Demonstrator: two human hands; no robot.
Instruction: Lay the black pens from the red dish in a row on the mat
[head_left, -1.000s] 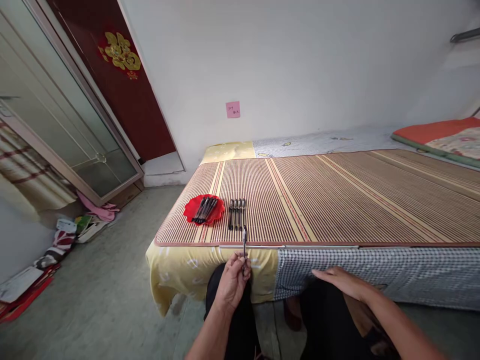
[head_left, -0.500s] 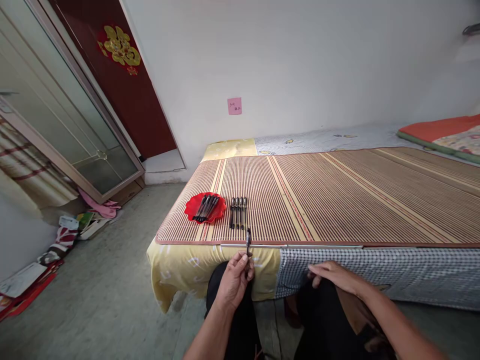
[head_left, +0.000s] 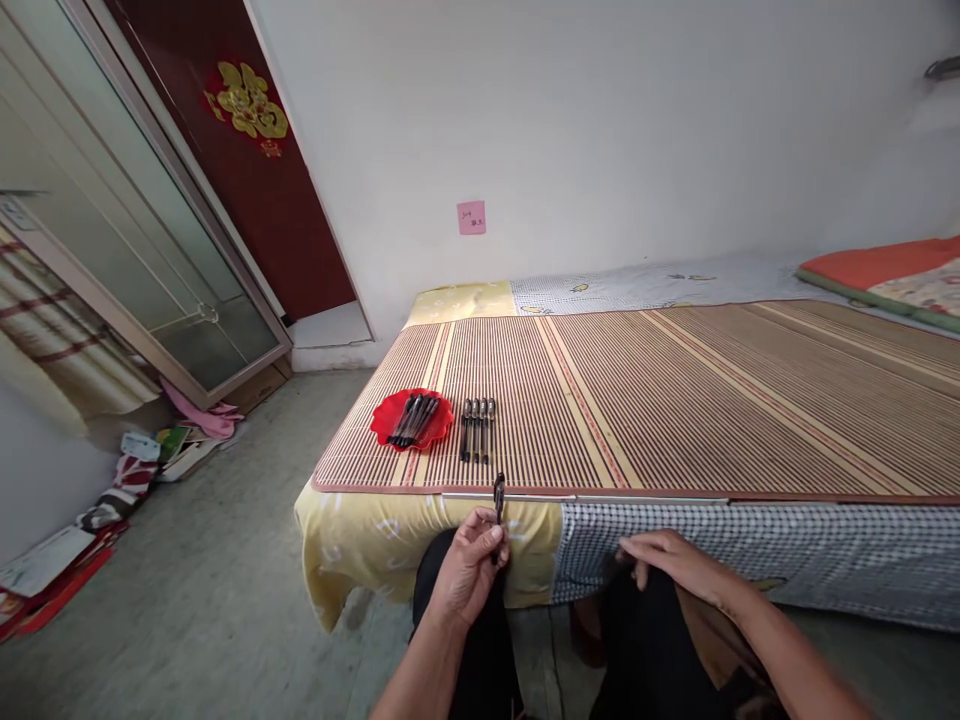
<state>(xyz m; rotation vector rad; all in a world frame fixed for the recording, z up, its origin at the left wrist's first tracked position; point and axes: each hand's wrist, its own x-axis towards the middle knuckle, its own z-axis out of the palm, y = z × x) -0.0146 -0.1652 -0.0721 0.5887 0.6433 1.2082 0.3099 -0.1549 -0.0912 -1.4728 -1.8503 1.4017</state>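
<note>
My left hand [head_left: 474, 560] pinches a dark pen [head_left: 499, 492] near its lower end between thumb and fingers. The pen stands roughly upright in front of the bed's near edge. Beyond it, several black pens [head_left: 478, 432] lie side by side in a row on the striped mat [head_left: 675, 410]. Left of that row, a red scalloped plate [head_left: 380, 430] holds a bunch of similar pens [head_left: 414, 418]. Resting on my right knee, my right hand [head_left: 671, 562] holds nothing, and its fingers are loosely stretched out.
The bed has a yellow and checked sheet [head_left: 360, 520] hanging over its front. A folded orange quilt [head_left: 877, 262] lies at the far right. A pink note [head_left: 472, 217] is stuck on the wall. Shoes and papers [head_left: 120, 490] lie on the floor to the left.
The pen in my left hand has come slightly down and stands more upright, with my grip shifted a little. My right hand stays on the knee. The view has tilted slightly.
</note>
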